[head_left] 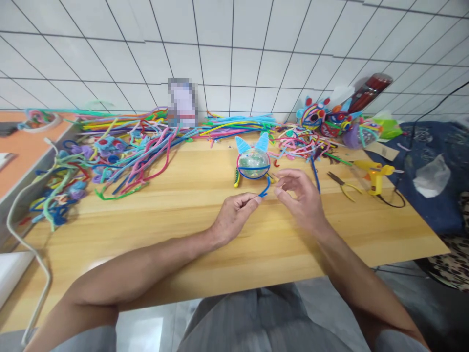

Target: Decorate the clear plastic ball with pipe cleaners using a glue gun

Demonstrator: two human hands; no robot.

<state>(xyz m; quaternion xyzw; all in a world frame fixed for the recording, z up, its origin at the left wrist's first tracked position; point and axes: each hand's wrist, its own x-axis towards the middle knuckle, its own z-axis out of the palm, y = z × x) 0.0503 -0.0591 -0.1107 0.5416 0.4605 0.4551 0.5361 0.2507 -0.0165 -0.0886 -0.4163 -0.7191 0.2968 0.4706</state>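
Between the thumb and fingers of my left hand [240,215] is a bent blue pipe cleaner [267,188], pinched near its lower end. My right hand [300,198] is just to the right of it, thumb and index finger apart, with nothing visible between them. Beyond both hands stands a clear round ball [253,164] with light blue ear shapes [262,142] on top and a dark blue band around it. A green and yellow piece [236,178] sticks down at the ball's left side.
Several loose pipe cleaners [157,151] lie heaped at the left and along the tiled wall. Pliers [344,186] and a yellow glue gun [376,177] rest at the right. Decorated balls [313,117] stand at the back right, and a white cable [22,234] runs down the left side.
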